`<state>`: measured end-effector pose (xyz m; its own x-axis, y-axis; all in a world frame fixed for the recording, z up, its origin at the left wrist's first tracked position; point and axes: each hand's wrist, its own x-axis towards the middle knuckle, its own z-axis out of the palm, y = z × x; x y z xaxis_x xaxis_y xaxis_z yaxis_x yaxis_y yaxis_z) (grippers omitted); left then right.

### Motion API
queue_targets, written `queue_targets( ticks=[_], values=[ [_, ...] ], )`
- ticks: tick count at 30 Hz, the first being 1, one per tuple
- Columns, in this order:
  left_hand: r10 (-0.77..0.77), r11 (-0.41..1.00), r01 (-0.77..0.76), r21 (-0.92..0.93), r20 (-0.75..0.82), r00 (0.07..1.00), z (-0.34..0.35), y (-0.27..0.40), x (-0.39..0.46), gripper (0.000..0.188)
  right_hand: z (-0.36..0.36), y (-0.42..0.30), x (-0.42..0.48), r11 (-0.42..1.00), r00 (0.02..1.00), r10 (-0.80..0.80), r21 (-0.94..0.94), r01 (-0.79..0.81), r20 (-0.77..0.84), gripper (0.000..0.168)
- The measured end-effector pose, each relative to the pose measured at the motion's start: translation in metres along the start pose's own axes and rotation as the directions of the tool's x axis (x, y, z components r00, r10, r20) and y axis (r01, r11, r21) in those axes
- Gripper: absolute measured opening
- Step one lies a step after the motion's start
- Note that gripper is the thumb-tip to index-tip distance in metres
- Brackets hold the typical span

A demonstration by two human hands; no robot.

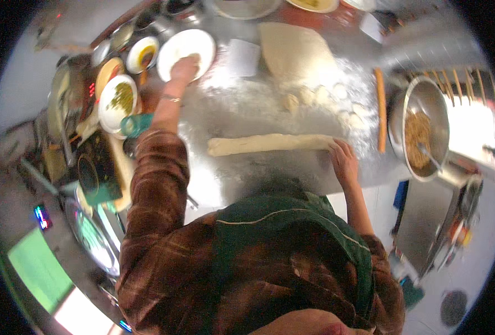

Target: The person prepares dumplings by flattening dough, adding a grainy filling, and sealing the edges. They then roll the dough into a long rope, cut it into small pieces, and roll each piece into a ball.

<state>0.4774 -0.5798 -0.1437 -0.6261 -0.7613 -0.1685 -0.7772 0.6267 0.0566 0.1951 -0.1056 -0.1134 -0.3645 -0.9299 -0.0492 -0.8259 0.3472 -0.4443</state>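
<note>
A long rope of dough (268,143) lies crosswise on the floured metal worktop (247,102) before me. My right hand (344,161) rests its fingers on the rope's right end. My left hand (184,69) reaches into a white bowl (207,48) at the back left; its fingertips and what they may hold are hidden. Behind the rope, several small dough pieces (323,96) sit in flour, next to a large flat sheet of dough (293,50).
A wooden rolling pin (380,111) lies at the right beside a steel bowl of brown filling (417,130) with a spoon. At the left stand a bowl of chopped greens (120,100), a green cup (134,124) and a bowl with yellow liquid (143,54).
</note>
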Motion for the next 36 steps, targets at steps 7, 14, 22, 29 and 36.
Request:
queue_targets(
  ticks=[7, 14, 22, 29, 36],
  values=[
    [0.001, 0.852, -0.049, -0.521, -0.091, 0.996, -0.04, 0.075, 0.004, 0.025, -0.001, 0.007, -0.012, 0.99, 0.992, 0.12, 0.078, -0.117, -0.028, 0.023],
    [0.485, 0.5, -0.054, -0.864, 0.228, 0.844, -0.006, 0.283, -0.049, 0.034, -0.007, 0.023, -0.006, 0.987, 0.996, 0.083, 0.136, -0.087, 0.033, 0.02],
    [0.403, 0.426, 0.117, -0.897, 0.304, 0.864, -0.01, 0.341, -0.043, 0.021, -0.04, 0.063, 0.005, 0.973, 0.991, 0.132, 0.188, -0.131, 0.009, 0.019],
    [0.32, 0.207, 0.327, -0.922, 0.379, 0.868, 0.0, 0.359, -0.044, 0.02, -0.017, 0.127, 0.015, 0.849, 0.92, 0.372, 0.357, -0.391, 0.123, 0.027],
    [0.515, 0.247, 0.272, -0.93, 0.363, 0.776, 0.022, 0.383, -0.048, 0.024, -0.007, 0.138, 0.079, 0.921, 0.932, 0.357, 0.194, -0.339, -0.066, 0.038]
  ],
)
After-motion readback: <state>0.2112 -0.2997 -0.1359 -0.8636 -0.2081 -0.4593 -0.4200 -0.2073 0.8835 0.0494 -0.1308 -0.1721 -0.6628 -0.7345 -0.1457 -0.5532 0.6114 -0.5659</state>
